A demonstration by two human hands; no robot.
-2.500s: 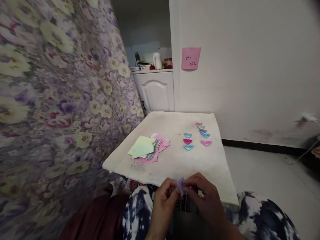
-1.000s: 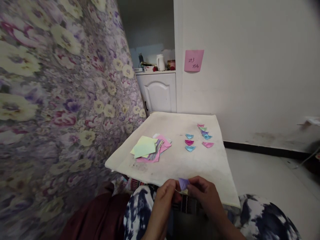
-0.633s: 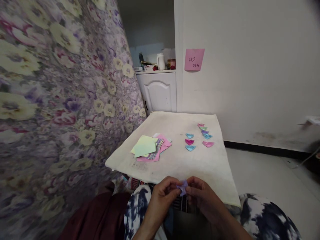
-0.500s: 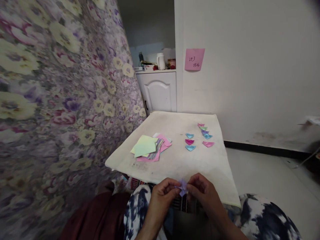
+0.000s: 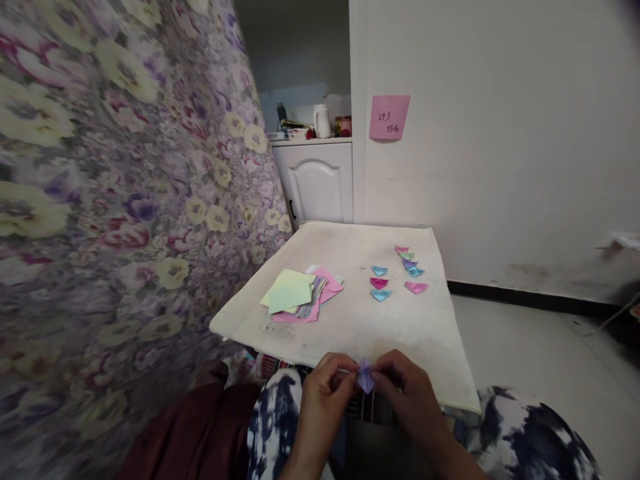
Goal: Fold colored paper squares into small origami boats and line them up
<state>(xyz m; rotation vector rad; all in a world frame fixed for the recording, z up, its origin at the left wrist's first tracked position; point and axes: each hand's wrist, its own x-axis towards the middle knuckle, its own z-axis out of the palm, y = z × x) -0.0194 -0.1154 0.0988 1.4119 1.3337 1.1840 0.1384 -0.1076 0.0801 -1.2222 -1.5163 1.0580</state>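
Observation:
A small folded purple paper point(image 5: 366, 378) is held between my two hands at the near edge of the table. My left hand point(image 5: 330, 383) pinches its left side with thumb and forefinger. On its right side, my right hand point(image 5: 403, 380) grips it the same way. The paper shows a pointed, diamond-like shape, its lower tip facing down. Beyond my hands lie several small folded paper pieces in blue, pink, green and purple, among them a blue folded piece point(image 5: 381, 295) and a pink folded piece point(image 5: 416, 287).
A loose stack of coloured paper sheets point(image 5: 291, 293) lies on the left of the cream-covered table point(image 5: 345, 327). A floral curtain point(image 5: 150, 220) hangs along the left. Behind stands a white cabinet point(image 5: 323, 180), and a pink note point(image 5: 389, 117) is stuck on the wall.
The purple paper now shows a narrower, more even diamond shape; before, a flap stuck out to the left. Both hands still pinch it at nearly the same spot.

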